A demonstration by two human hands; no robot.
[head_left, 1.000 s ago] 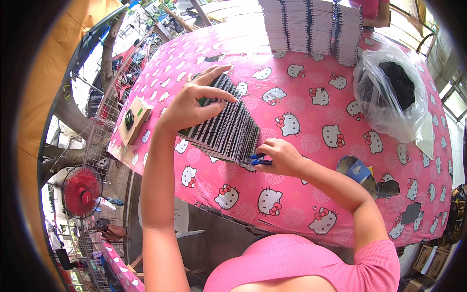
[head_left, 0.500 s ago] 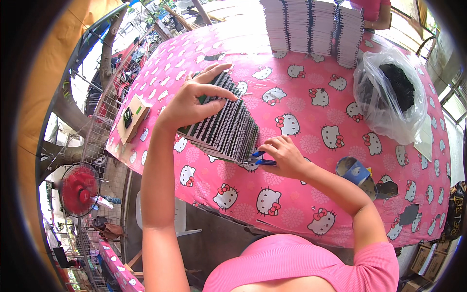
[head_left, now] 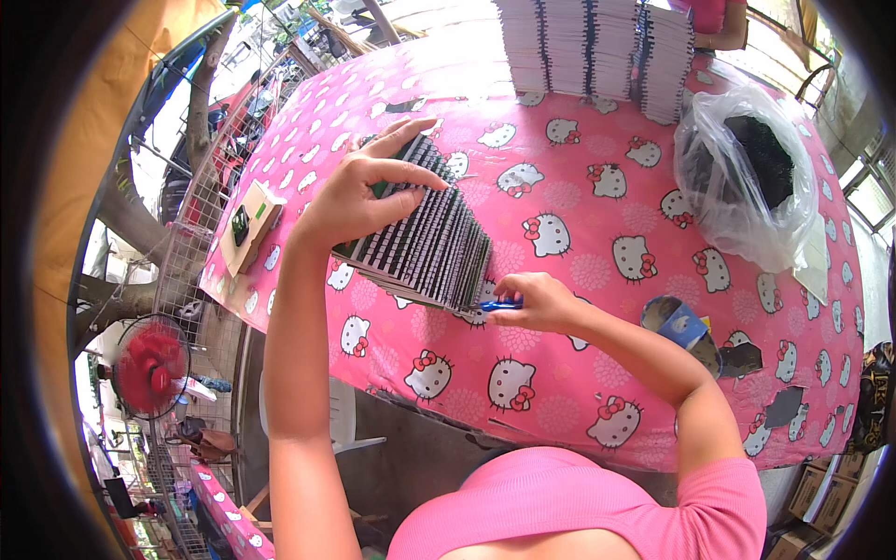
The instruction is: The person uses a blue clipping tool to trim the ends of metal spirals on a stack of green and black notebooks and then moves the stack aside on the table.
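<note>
A stack of spiral-bound notebooks (head_left: 434, 238) stands on the table in front of me, its black bindings facing me in rows. My left hand (head_left: 378, 182) grips the upper part of the stack, fingers spread over its top and thumb bent against the bindings. Near the bottom right corner of the stack, my right hand (head_left: 532, 301) is closed round small blue-handled pliers (head_left: 502, 305). The tips of the pliers meet the end of a low binding; the exact contact is too small to make out.
Tall piles of spiral-bound books (head_left: 611, 51) stand at the far side, near another person's arm (head_left: 728, 39). At right are a clear plastic bag (head_left: 742, 177) with black contents and a blue container (head_left: 679, 324). A cardboard piece (head_left: 247, 229) lies on the left edge; a red fan (head_left: 151, 366) stands beyond.
The handles of the pliers were apart and are now squeezed together in my right hand. My left hand keeps its place on the stack. The view has shifted slightly.
</note>
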